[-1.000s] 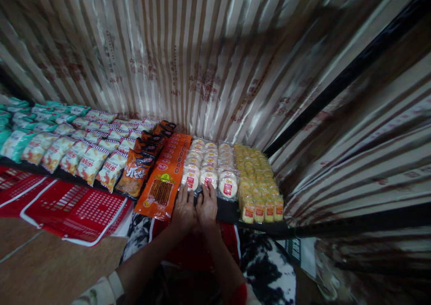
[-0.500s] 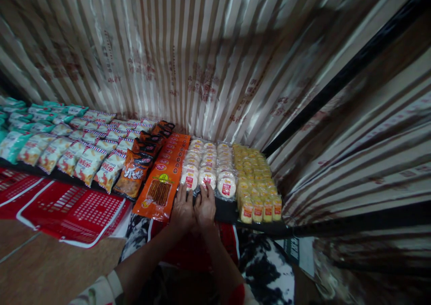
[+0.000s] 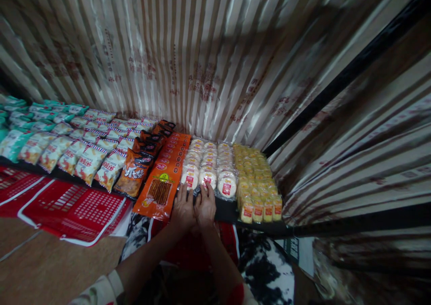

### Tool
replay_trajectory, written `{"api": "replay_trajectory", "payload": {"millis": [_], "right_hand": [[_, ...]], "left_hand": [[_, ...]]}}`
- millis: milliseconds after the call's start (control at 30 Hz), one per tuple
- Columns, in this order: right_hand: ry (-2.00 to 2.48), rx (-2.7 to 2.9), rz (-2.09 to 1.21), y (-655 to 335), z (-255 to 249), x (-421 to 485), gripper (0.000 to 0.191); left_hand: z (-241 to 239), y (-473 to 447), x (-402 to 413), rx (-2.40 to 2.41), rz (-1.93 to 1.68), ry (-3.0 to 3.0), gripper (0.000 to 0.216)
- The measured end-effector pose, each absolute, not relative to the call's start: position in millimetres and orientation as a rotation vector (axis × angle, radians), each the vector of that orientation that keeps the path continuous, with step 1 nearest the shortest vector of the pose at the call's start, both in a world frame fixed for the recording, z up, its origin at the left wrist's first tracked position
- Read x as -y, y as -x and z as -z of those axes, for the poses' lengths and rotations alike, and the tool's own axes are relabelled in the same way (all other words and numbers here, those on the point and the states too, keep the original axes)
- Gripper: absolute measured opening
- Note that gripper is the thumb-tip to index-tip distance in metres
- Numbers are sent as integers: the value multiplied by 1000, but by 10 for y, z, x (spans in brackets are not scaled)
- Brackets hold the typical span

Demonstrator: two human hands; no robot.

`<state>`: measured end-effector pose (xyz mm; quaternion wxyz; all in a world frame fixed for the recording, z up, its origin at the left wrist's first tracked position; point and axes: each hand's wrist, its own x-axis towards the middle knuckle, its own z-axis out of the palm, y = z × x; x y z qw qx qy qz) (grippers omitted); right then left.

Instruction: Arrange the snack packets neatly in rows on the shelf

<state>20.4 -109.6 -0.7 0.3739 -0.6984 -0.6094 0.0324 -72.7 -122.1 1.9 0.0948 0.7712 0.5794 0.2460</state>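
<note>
Both hands lie side by side at the front edge of the black shelf [image 3: 226, 210]. My left hand [image 3: 182, 210] is open, fingers stretched out, with its tips at the front of the left row of round white wrapped crackers [image 3: 189, 178]. My right hand [image 3: 205, 206] is also open, its fingertips touching the front pack of the middle cracker row [image 3: 208, 177]. A third row of the same crackers [image 3: 226, 185] stands to the right. Just left of my left hand is a flat orange snack packet [image 3: 164, 179] with brown sticks printed on it.
Small yellow wrapped cakes [image 3: 257, 193] fill the shelf's right end. Leftward stand orange-brown bags [image 3: 134, 172], several white snack bags [image 3: 88, 163] and teal bags [image 3: 15, 143]. Red baskets [image 3: 76, 211] sit below. A striped curtain [image 3: 202, 63] hangs behind; a black post [image 3: 323, 89] slants at right.
</note>
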Motion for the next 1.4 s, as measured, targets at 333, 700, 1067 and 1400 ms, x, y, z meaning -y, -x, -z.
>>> {"api": "replay_trajectory", "payload": {"millis": [333,700,1067,1400], "right_hand": [[1765,1562,-78,-208,7,1109,43],[1558,1540,-116,-233,21,1212,38],[1462,1723,-151,-275,230,1640,35],[1462,1896,-185,-313,694,2117,40]], "left_hand": [[-6,733,1252,-1730,-707,-2271,56],[129,752,1323,-1638,-877,-2407,40],[438,864,1772,-1359,-920,-2638,49],[719,970,2082,-1188,-543,-2468,67]]}}
